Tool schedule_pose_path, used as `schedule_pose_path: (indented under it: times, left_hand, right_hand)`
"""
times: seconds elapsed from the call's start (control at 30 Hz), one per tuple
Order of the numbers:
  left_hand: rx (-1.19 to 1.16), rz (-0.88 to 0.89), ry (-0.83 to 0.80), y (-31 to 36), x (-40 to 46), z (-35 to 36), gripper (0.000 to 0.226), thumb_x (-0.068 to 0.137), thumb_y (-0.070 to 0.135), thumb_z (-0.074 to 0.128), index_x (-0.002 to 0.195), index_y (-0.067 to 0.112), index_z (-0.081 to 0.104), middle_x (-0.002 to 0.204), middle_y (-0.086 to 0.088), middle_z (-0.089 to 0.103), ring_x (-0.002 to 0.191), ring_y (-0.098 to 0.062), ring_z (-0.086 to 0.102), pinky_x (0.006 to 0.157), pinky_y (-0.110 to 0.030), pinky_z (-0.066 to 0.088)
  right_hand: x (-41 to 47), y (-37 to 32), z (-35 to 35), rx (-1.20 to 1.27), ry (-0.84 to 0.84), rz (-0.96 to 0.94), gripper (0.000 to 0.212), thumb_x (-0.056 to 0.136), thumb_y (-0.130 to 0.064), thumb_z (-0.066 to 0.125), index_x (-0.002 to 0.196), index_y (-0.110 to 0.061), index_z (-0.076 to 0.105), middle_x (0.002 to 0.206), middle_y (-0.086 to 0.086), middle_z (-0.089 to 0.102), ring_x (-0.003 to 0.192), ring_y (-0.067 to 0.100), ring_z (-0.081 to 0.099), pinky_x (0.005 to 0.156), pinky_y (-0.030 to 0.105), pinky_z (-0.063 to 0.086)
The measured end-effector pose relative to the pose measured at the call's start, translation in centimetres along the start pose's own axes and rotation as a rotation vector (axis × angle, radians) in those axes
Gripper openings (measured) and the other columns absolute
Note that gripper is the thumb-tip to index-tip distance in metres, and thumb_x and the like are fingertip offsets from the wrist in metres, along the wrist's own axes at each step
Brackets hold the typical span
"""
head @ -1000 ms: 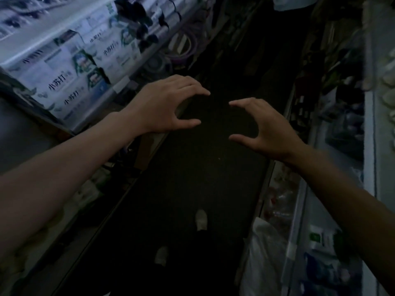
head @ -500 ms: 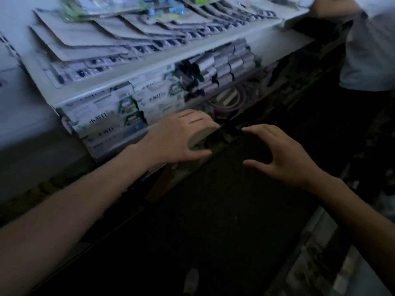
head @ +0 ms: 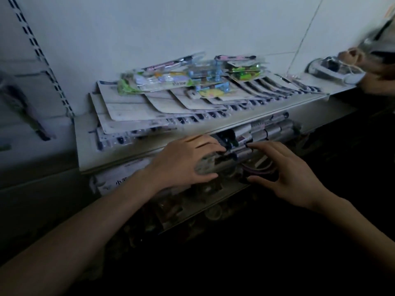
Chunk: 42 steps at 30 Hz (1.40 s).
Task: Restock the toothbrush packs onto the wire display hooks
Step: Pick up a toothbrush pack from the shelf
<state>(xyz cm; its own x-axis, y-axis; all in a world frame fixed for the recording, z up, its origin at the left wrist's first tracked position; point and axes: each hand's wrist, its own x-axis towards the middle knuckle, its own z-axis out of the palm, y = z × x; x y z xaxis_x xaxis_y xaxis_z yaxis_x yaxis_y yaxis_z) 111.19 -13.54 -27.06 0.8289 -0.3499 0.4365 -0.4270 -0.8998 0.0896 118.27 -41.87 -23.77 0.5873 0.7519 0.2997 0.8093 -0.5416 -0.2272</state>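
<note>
On shelf, head view — toothbrush packs fanned flat in a pile, colourful blister packs on top. L hand & R hand: both empty, fingers loosely spread, hovering below shelf edge. Change: view swung up from aisle floor to the stock — pickup looks next. Wire hooks not clearly visible.
</note>
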Motion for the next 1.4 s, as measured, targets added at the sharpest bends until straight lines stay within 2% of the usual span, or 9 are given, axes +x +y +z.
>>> schedule_pose_path:
  times: [0.13,0.27,0.47,0.7,0.93,1.07,1.2,1.3,1.4]
  left_hand:
    - [0.035,-0.022,0.033,-5.0,2.1,-1.0,0.061,0.090,0.067,0.050,0.143,0.037,0.044,0.143,0.014,0.046,0.132,-0.007,0.044,0.099,-0.035,0.049]
    - [0.095,-0.065,0.095,-8.8,3.1,-3.1,0.060,0.089,0.064,0.055,0.142,0.036,0.046,0.142,0.015,0.048,0.129,-0.006,0.045,0.096,-0.026,0.049]
    - [0.145,-0.248,0.178,-15.2,4.7,-6.2,0.056,0.090,0.059,0.055,0.141,0.038,0.045,0.141,0.012,0.048,0.128,-0.010,0.048,0.090,-0.037,0.052]
    - [0.291,-0.516,0.030,-21.7,6.8,-5.5,0.080,0.087,0.047,0.066,0.154,0.028,0.027,0.154,0.000,0.037,0.137,-0.023,0.038,0.104,-0.042,0.044]
    - [0.574,-0.416,-0.027,-22.6,7.8,-4.9,0.044,0.086,0.026,0.070,0.129,0.024,0.061,0.136,-0.004,0.058,0.123,-0.028,0.051,0.090,-0.045,0.050]
    - [0.580,-0.400,0.060,-22.0,7.7,-5.9,0.047,0.075,0.001,0.075,0.118,0.019,0.071,0.128,-0.002,0.067,0.115,-0.027,0.062,0.091,-0.040,0.052]
    - [0.487,-0.546,0.112,-21.0,6.5,-7.0,0.042,0.077,0.010,0.072,0.116,0.026,0.071,0.115,0.000,0.073,0.102,-0.024,0.068,0.082,-0.041,0.057]
    - [0.493,-0.618,0.189,-20.4,5.5,-7.9,0.026,0.081,0.019,0.075,0.105,0.030,0.076,0.099,0.005,0.076,0.089,-0.020,0.071,0.073,-0.037,0.057]
    - [0.490,-0.585,0.323,-19.9,3.9,-8.9,0.018,0.086,0.019,0.074,0.098,0.032,0.079,0.098,0.011,0.076,0.092,-0.013,0.069,0.078,-0.031,0.055]
  right_hand:
    - [6.5,0.7,0.3,-0.034,-0.019,-0.046,0.070,0.083,-0.052,0.072,0.144,-0.034,0.044,0.138,-0.011,0.051,0.127,0.013,0.048,0.093,0.025,0.042]
    - [11.9,0.9,0.9,0.003,-0.020,-0.094,0.071,0.083,-0.052,0.071,0.145,-0.034,0.041,0.145,-0.009,0.048,0.133,0.015,0.044,0.095,0.034,0.046]
    - [18.8,1.6,2.1,0.015,-0.016,-0.190,0.071,0.085,-0.054,0.070,0.146,-0.032,0.040,0.147,-0.009,0.047,0.135,0.016,0.043,0.097,0.032,0.045]
    - [26.3,3.5,3.5,0.063,-0.011,-0.325,0.070,0.086,-0.049,0.073,0.145,-0.029,0.043,0.146,-0.006,0.049,0.134,0.017,0.045,0.098,0.034,0.046]
    - [33.9,6.3,3.8,0.096,-0.010,-0.438,0.070,0.086,-0.048,0.072,0.146,-0.027,0.043,0.146,-0.003,0.050,0.134,0.019,0.046,0.102,0.038,0.047]
    - [36.8,6.9,4.1,0.121,-0.012,-0.471,0.069,0.087,-0.046,0.073,0.146,-0.026,0.042,0.145,-0.004,0.049,0.132,0.016,0.045,0.100,0.033,0.045]
    - [38.3,6.5,4.6,0.133,-0.035,-0.521,0.069,0.089,-0.045,0.071,0.148,-0.025,0.041,0.146,-0.002,0.048,0.133,0.017,0.045,0.102,0.027,0.039]
    - [38.9,5.8,5.0,0.144,-0.066,-0.559,0.071,0.089,-0.053,0.066,0.149,-0.027,0.040,0.148,-0.002,0.048,0.135,0.017,0.043,0.108,0.035,0.042]
    - [38.9,4.9,5.0,0.165,-0.130,-0.569,0.072,0.089,-0.060,0.058,0.151,-0.030,0.037,0.150,-0.002,0.047,0.135,0.017,0.041,0.107,0.032,0.037]
